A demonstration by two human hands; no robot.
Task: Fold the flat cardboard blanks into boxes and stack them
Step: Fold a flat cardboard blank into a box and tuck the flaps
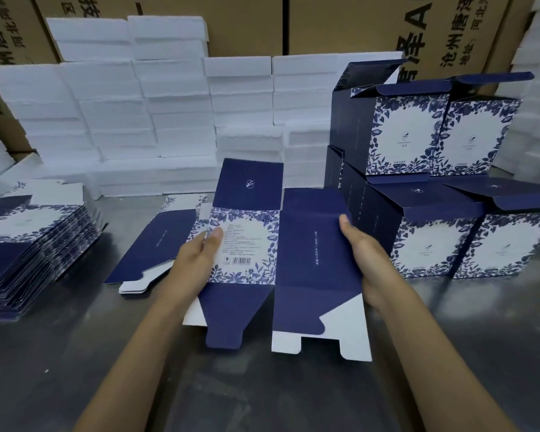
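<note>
- Head view: the left hand (200,260) grips the left edge of the blank (281,263), thumb laid across the white printed panel and the other fingers hidden behind the card
- The right hand (363,260) grips the opposite edge, thumb pressed on the plain navy panel, its remaining fingers tucked behind and out of sight
- Between the two thumbs the blank is held above the table (75,353), still mostly flat, with a centre crease running top to bottom midway between the hands
- Below both palms hang the bottom flaps, navy and white; above the left thumb rises the lid flap with a small logo
- Left of the left hand a second blank (156,247) lies on the table, and further left sits the stack of flat blanks (35,238)
- Just beyond the right fingers stand the finished boxes (449,182), stacked two high
- Behind everything are white foam blocks (138,104)
- The step in hand looks like opening the sleeve: I would push both edges inward evenly so the panels square up along the creases, keeping thumbs off the fold lines
- Lopsided pressure would likely skew the tube and leave the bottom flaps misaligned
</note>
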